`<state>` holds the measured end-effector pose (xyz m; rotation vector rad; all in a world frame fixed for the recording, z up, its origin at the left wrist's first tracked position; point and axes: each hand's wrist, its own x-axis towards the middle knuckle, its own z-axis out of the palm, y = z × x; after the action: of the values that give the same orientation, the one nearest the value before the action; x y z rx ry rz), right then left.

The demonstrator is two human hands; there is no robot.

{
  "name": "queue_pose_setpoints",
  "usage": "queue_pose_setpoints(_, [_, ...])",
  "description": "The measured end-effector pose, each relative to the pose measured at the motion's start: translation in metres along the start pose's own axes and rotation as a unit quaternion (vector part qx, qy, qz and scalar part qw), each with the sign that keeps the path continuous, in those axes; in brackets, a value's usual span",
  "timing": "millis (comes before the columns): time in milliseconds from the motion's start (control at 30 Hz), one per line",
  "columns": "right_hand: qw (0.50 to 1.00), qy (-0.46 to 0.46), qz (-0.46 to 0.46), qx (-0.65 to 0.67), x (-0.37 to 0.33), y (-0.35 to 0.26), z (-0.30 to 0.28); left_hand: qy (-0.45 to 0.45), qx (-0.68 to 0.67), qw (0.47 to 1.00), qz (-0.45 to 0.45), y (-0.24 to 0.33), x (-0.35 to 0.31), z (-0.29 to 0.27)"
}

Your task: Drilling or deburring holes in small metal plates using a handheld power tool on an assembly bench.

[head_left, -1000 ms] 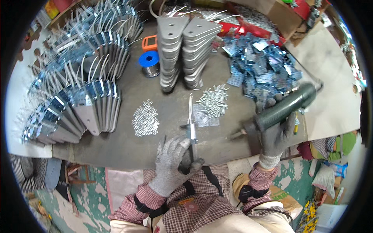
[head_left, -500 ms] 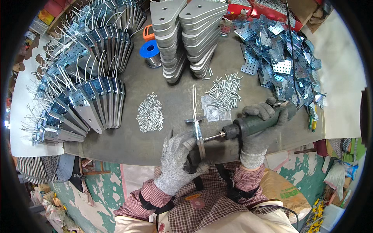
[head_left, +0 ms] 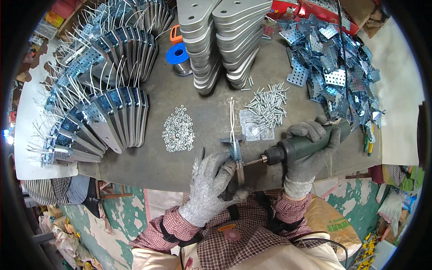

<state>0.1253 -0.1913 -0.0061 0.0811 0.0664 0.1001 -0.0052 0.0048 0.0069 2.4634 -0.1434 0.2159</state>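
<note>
While the left hand (head_left: pixel 211 182) pinches a wired metal plate (head_left: pixel 236 153) between its fingers below frame centre, the right hand (head_left: pixel 308 159), fingers wrapped round a green power screwdriver (head_left: pixel 303 147), seems mid-fastening, calling for a steady, square bit (head_left: pixel 255 161).

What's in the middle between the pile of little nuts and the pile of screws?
In the head view, two white wires, then the edge of some see-through plastic, show between the nuts and the screws.
</note>
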Motion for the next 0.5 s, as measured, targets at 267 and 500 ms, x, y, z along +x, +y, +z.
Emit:
queue_pose_setpoints(267, [0.999, -0.026, 0.000, -0.040, 0.0000, -0.0012, -0.0026, 0.010, -0.002, 1.000, 0.013, -0.0072, -0.0044, 0.0058])
queue_pose_setpoints(500, [1.000, -0.012, -0.013, -0.012, 0.0002, -0.0001, -0.0029, -0.013, 0.033, 0.999, 0.024, -0.0016, 0.0041, -0.0018])
